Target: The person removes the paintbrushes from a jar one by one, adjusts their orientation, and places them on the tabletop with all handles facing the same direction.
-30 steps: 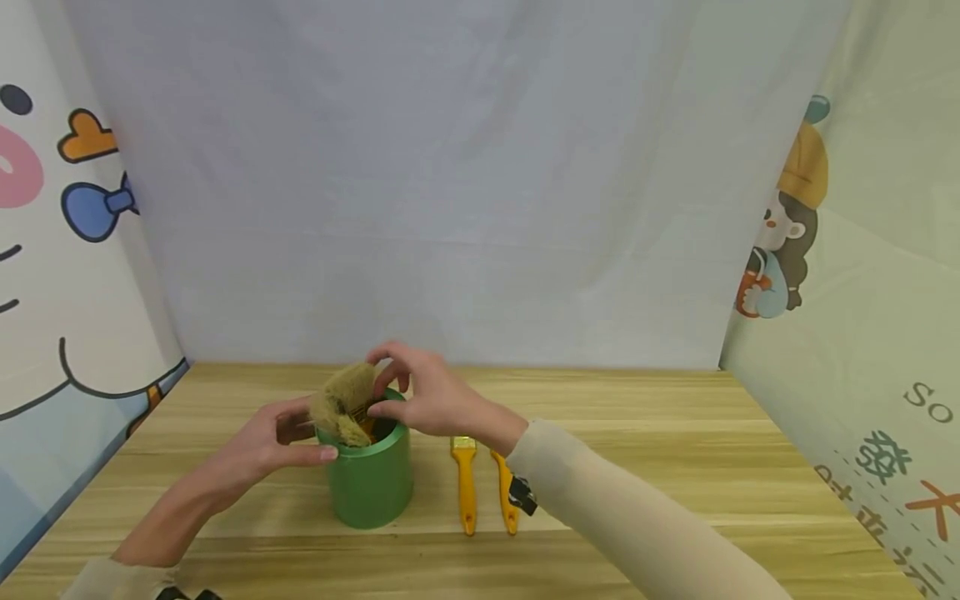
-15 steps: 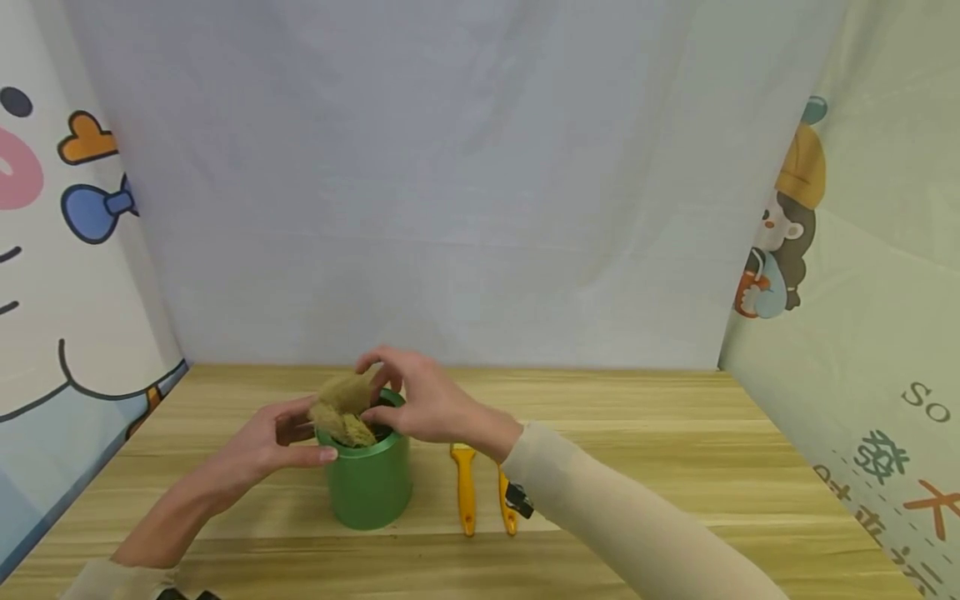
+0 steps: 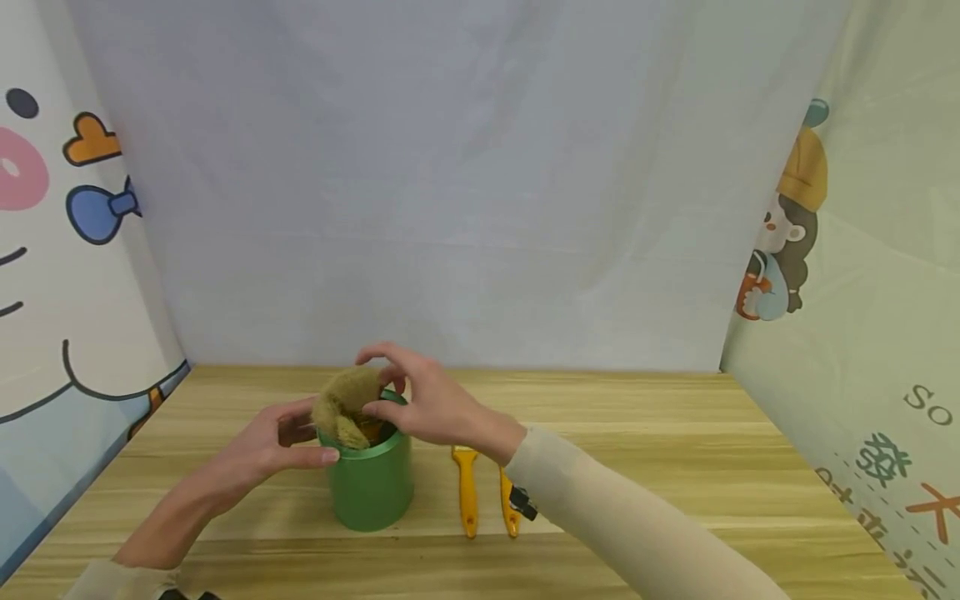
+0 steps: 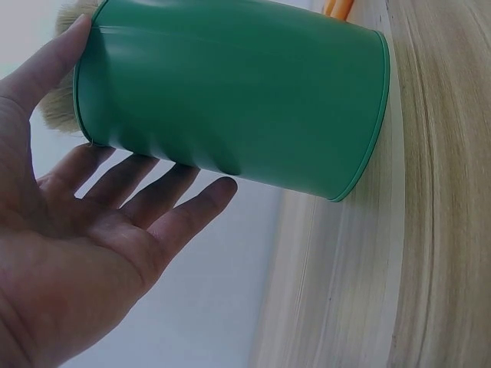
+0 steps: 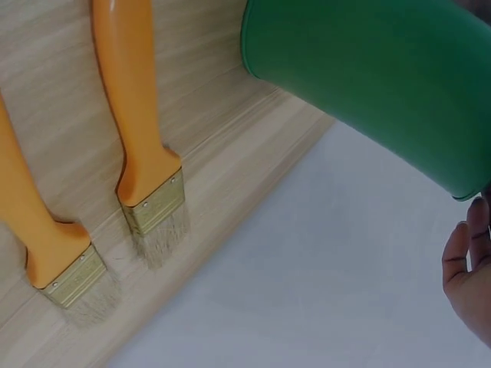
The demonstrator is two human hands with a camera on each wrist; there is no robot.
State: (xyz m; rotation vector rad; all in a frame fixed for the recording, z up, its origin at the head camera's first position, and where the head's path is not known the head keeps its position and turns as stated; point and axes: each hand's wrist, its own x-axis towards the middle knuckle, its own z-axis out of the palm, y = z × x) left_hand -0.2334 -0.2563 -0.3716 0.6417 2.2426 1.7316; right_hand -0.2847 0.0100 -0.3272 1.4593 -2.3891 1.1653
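A green cylindrical container (image 3: 371, 492) stands upright on the table, with bristle-up paintbrushes (image 3: 351, 400) leaning out of its mouth. My left hand (image 3: 273, 437) holds its left side; in the left wrist view the thumb of that left hand (image 4: 84, 253) lies at the rim and the fingertips touch the wall. Over the opening, my right hand (image 3: 442, 408) pinches a brush near its bristles, though its grip is partly hidden. Right of the container lie two orange-handled paintbrushes (image 3: 468, 492) (image 3: 510, 508), bristles pointing away. They show large in the right wrist view, where one brush (image 5: 138, 115) lies nearer the container.
The wooden table (image 3: 637, 467) ends at a pale cloth backdrop (image 3: 480, 208). Printed cloth walls with cartoon figures close off the left (image 3: 97, 275) and right (image 3: 862, 333) sides. My right forearm (image 3: 630, 508) passes above the two lying brushes.
My right hand has shifted slightly left and the bristles in the container have dipped and turned a little. My left hand and the container have stayed in place.
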